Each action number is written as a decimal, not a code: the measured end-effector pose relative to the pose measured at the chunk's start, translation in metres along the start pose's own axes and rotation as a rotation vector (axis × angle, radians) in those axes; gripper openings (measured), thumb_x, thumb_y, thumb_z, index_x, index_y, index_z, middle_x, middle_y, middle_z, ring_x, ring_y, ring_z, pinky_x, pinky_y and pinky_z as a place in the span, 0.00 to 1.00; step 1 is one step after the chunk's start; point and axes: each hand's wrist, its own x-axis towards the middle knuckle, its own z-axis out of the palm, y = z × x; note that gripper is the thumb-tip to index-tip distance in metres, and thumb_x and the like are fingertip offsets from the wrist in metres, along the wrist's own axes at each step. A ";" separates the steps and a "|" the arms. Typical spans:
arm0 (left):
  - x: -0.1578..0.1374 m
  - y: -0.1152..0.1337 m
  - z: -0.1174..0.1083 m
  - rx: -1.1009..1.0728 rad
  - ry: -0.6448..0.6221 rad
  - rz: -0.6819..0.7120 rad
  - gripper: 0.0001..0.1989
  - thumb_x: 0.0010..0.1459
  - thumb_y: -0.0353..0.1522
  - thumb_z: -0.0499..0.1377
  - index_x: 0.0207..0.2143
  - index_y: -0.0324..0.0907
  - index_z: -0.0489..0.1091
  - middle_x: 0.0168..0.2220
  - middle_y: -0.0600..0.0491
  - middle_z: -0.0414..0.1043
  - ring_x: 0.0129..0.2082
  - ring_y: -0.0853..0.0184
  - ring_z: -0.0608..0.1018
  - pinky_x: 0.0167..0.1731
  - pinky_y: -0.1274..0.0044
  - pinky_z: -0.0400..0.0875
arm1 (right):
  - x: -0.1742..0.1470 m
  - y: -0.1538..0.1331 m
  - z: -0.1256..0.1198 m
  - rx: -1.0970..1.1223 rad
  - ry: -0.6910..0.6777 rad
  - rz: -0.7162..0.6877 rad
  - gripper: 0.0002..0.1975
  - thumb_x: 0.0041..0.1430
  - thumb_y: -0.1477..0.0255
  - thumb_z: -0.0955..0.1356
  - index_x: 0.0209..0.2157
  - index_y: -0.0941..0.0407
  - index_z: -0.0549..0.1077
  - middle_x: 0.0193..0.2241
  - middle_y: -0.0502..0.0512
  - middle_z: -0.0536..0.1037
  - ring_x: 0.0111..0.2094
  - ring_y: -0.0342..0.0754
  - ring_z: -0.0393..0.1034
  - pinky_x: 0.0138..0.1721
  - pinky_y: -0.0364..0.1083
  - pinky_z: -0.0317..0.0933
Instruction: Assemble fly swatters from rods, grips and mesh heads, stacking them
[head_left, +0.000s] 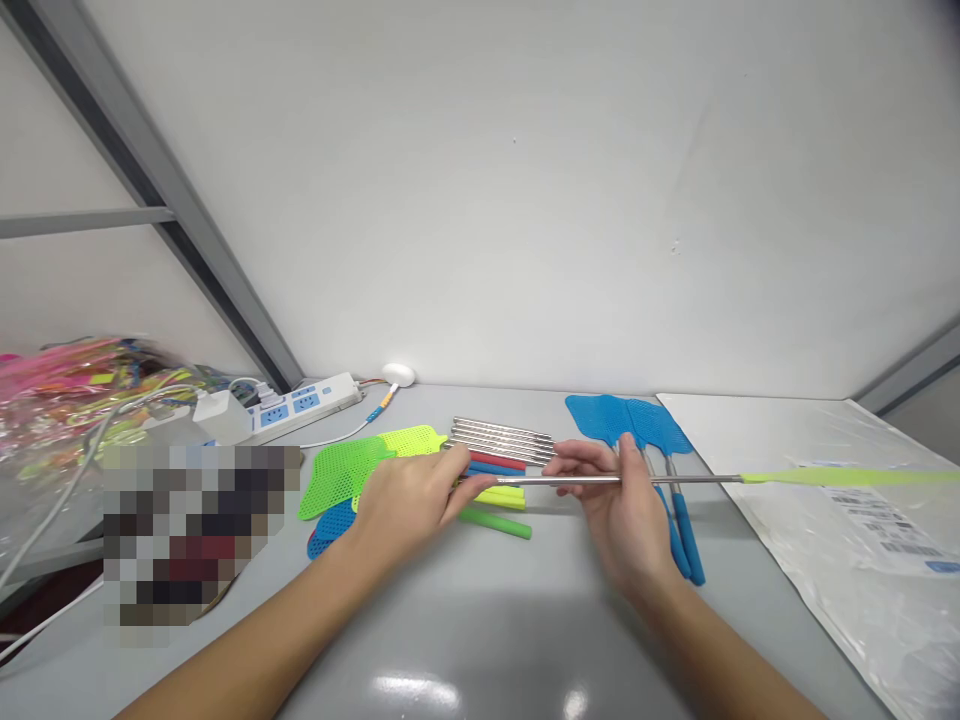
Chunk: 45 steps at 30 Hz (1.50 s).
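A fly swatter with a thin metal rod (697,479) and a yellow-green head (847,476) lies level across both my hands, its head pointing right. My left hand (412,490) is closed around the rod's left end, and its fingers hide what is inside. Further along, my right hand (626,510) pinches the rod between thumb and fingers. Below and behind the left hand lie a green swatter head (349,468), a blue one (330,527) and several coloured handles, among them a green handle (499,522). Blue fly swatters (626,418) lie behind the right hand, handles toward me.
Several shiny metal rods (502,438) lie side by side behind the hands. A white plastic mailing bag (795,430) covers the table's right side. At left are a power strip (304,408) with cables, a pixelated object (199,530) and plastic-wrapped colourful goods (67,400).
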 end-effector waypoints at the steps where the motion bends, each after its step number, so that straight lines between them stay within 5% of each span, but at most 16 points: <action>1: 0.000 0.000 0.000 -0.012 0.011 -0.001 0.27 0.68 0.48 0.39 0.26 0.42 0.63 0.17 0.57 0.67 0.15 0.71 0.66 0.18 0.76 0.41 | 0.000 -0.003 0.000 -0.021 -0.002 -0.021 0.31 0.64 0.49 0.55 0.35 0.56 0.80 0.29 0.59 0.79 0.35 0.50 0.71 0.36 0.46 0.62; 9: 0.002 -0.008 0.002 -0.047 -0.019 -0.077 0.25 0.67 0.49 0.43 0.26 0.42 0.64 0.17 0.57 0.65 0.16 0.70 0.66 0.19 0.77 0.45 | 0.013 -0.030 -0.017 0.095 0.153 -0.147 0.32 0.60 0.45 0.58 0.38 0.57 0.78 0.28 0.55 0.75 0.31 0.47 0.67 0.34 0.45 0.63; 17: 0.011 -0.030 -0.006 -0.011 -0.060 -0.273 0.22 0.66 0.48 0.46 0.28 0.43 0.64 0.19 0.58 0.69 0.19 0.69 0.69 0.22 0.77 0.48 | 0.031 -0.033 -0.038 0.315 0.211 0.053 0.17 0.55 0.56 0.69 0.38 0.55 0.74 0.26 0.46 0.67 0.25 0.40 0.62 0.27 0.41 0.63; 22: 0.011 -0.038 -0.007 -0.008 -0.016 -0.217 0.20 0.67 0.45 0.47 0.28 0.43 0.67 0.24 0.56 0.71 0.26 0.68 0.72 0.24 0.76 0.51 | 0.037 -0.035 -0.050 0.176 0.276 -0.109 0.13 0.54 0.60 0.72 0.36 0.54 0.74 0.26 0.44 0.64 0.23 0.38 0.59 0.26 0.39 0.62; 26: 0.010 -0.043 -0.005 -0.007 0.069 -0.125 0.20 0.67 0.43 0.49 0.29 0.42 0.71 0.26 0.54 0.70 0.28 0.69 0.72 0.27 0.76 0.55 | 0.036 -0.038 -0.051 -0.008 0.414 -0.327 0.13 0.52 0.63 0.74 0.38 0.51 0.72 0.34 0.45 0.70 0.27 0.39 0.67 0.29 0.41 0.65; 29: 0.010 -0.049 -0.002 0.008 0.134 -0.040 0.18 0.66 0.41 0.51 0.30 0.42 0.73 0.26 0.53 0.70 0.27 0.68 0.71 0.28 0.76 0.56 | 0.034 -0.040 -0.047 -0.068 0.366 -0.413 0.12 0.56 0.63 0.71 0.41 0.51 0.71 0.39 0.48 0.72 0.30 0.43 0.71 0.33 0.46 0.67; 34: 0.011 -0.070 0.005 0.048 0.287 0.041 0.15 0.64 0.41 0.55 0.32 0.42 0.73 0.26 0.53 0.69 0.28 0.67 0.70 0.30 0.75 0.59 | 0.028 -0.043 -0.042 0.006 0.221 -0.461 0.10 0.59 0.63 0.68 0.40 0.53 0.72 0.41 0.52 0.74 0.31 0.45 0.73 0.38 0.50 0.68; 39: 0.013 -0.080 0.011 0.024 0.308 0.045 0.12 0.64 0.39 0.56 0.33 0.41 0.73 0.30 0.51 0.70 0.32 0.65 0.70 0.34 0.75 0.60 | 0.031 -0.044 -0.045 0.143 0.368 -0.387 0.11 0.56 0.65 0.71 0.39 0.54 0.73 0.41 0.52 0.74 0.31 0.43 0.71 0.34 0.47 0.69; 45: 0.009 -0.061 0.015 0.026 0.263 0.044 0.12 0.65 0.39 0.55 0.33 0.42 0.72 0.29 0.53 0.69 0.30 0.68 0.69 0.31 0.76 0.57 | 0.036 -0.042 -0.054 0.122 0.454 -0.378 0.12 0.53 0.64 0.73 0.35 0.55 0.72 0.26 0.44 0.67 0.22 0.37 0.59 0.21 0.39 0.61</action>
